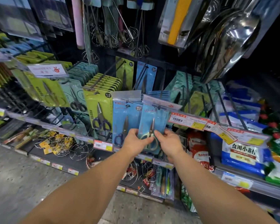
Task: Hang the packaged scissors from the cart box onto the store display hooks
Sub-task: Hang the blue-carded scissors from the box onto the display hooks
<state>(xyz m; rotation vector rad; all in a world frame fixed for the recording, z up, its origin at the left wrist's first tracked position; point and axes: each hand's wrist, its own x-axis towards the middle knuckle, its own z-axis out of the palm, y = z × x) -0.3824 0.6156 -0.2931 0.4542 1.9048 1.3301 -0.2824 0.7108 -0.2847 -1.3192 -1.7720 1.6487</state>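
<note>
**Both hands on a blue scissors pack at the hook**

The person stands close to the display with both arms stretched out. The left hand (135,139) and the right hand (166,143) meet on the lower part of one blue packaged pair of scissors (152,125), each with fingers curled round a side edge and thumb pressed on the front, so the pack is pinched from both sides. Its top reaches up under a clear tag holder (162,103) at the tip of a display hook (160,92); whether the pack's hole is already over the hook I cannot tell.

Just to the left hangs another blue scissors pack (122,120) with dark handles, touching the left hand's knuckles. Further left is a green scissors pack (100,110).

Writing is mostly too blurred to read. The blue and green cards carry a small round badge with Chinese characters. On the shelf to the right, a blue and white bag (242,157) reads 食用小苏打. Red and white price labels (187,121) with barcodes and yellow stickers run along the shelf edge.
</note>
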